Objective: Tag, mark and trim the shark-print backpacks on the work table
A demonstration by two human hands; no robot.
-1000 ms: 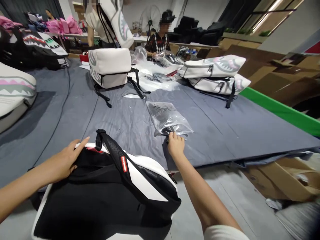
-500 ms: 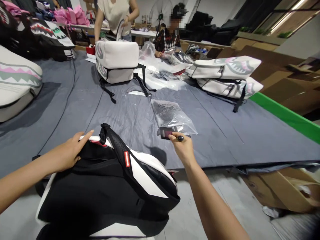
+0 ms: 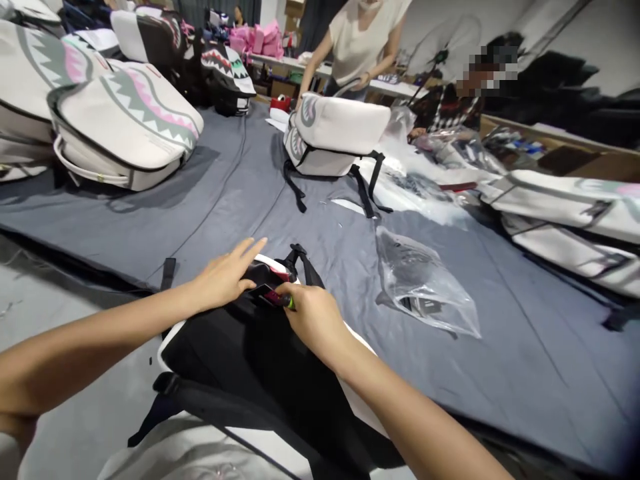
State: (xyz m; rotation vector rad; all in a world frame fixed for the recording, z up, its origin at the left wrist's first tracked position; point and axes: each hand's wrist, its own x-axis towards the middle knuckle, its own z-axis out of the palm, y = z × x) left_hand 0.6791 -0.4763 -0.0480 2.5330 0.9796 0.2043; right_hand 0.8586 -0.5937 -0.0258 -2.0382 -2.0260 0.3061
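Observation:
A black backpack (image 3: 240, 353) with white trim leans at the table's near edge, its black back panel towards me. My left hand (image 3: 225, 277) lies at its top edge, fingers stretched out and apart, the thumb close to a small dark card (image 3: 266, 293) with a pink patch. Closed on that card is my right hand (image 3: 313, 317), beside the backpack's red-lined top. A small tool with a green part (image 3: 289, 302) also shows at its fingertips; its kind is unclear. To the right lies a clear plastic bag (image 3: 425, 283).
White shark-mouth backpacks (image 3: 125, 127) stand at the left, and more (image 3: 565, 213) are stacked at the right. A co-worker (image 3: 365, 40) holds a white backpack (image 3: 345, 123) across the table (image 3: 320, 227). Another person (image 3: 450, 107) sits behind plastic wrapping.
My right hand has brought the card from the plastic bag to the backpack's top. My left hand now lies close to it. The view has swung left.

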